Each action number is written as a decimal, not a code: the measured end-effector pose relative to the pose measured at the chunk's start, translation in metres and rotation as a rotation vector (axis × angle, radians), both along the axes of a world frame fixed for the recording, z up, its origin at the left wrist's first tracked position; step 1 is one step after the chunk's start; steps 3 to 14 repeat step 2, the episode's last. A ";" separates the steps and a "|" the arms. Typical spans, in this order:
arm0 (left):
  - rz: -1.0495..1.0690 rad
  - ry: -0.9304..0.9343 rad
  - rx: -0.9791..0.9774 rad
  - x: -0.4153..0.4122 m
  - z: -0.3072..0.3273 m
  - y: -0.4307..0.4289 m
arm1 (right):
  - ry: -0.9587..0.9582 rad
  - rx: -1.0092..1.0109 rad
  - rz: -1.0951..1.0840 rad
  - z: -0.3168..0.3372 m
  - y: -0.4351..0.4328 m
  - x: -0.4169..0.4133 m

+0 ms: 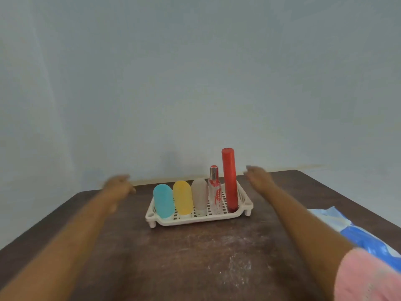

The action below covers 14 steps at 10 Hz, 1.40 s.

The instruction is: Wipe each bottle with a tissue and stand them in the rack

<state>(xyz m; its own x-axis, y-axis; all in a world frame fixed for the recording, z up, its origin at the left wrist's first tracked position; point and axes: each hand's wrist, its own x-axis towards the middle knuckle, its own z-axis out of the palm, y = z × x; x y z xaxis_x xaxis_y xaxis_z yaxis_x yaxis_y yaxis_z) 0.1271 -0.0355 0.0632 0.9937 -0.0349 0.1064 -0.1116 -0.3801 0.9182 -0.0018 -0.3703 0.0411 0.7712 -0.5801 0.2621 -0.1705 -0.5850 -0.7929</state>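
Observation:
A white slotted rack [244, 197] sits at the far middle of the dark table. Standing in it, left to right, are a blue bottle [163, 200], a yellow bottle [183, 197], a grey bottle [199, 195], a clear glass spray bottle [214, 192] with a red cap, and a tall red bottle [229, 179]. My left hand [118, 184] hovers left of the rack, blurred, holding nothing. My right hand [258, 175] hovers right of the rack beside the tall red bottle, fingers relaxed and empty. Neither hand touches the rack.
A blue and white tissue pack [355, 235] lies at the table's right edge, partly behind my right forearm. The brown table [195, 257] has pale scuff marks in front of the rack. A plain wall stands close behind the table.

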 end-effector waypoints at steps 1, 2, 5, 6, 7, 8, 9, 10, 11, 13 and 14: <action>0.108 -0.215 0.134 0.035 0.039 0.000 | -0.115 -0.094 -0.007 0.046 -0.024 0.019; 0.194 -0.368 0.311 0.041 0.082 -0.024 | -0.135 -0.194 0.031 0.097 -0.025 0.037; 0.194 -0.368 0.311 0.041 0.082 -0.024 | -0.135 -0.194 0.031 0.097 -0.025 0.037; 0.194 -0.368 0.311 0.041 0.082 -0.024 | -0.135 -0.194 0.031 0.097 -0.025 0.037; 0.194 -0.368 0.311 0.041 0.082 -0.024 | -0.135 -0.194 0.031 0.097 -0.025 0.037; 0.194 -0.368 0.311 0.041 0.082 -0.024 | -0.135 -0.194 0.031 0.097 -0.025 0.037; 0.194 -0.368 0.311 0.041 0.082 -0.024 | -0.135 -0.194 0.031 0.097 -0.025 0.037; 0.194 -0.368 0.311 0.041 0.082 -0.024 | -0.135 -0.194 0.031 0.097 -0.025 0.037; 0.194 -0.368 0.311 0.041 0.082 -0.024 | -0.135 -0.194 0.031 0.097 -0.025 0.037; 0.194 -0.368 0.311 0.041 0.082 -0.024 | -0.135 -0.194 0.031 0.097 -0.025 0.037; 0.194 -0.368 0.311 0.041 0.082 -0.024 | -0.135 -0.194 0.031 0.097 -0.025 0.037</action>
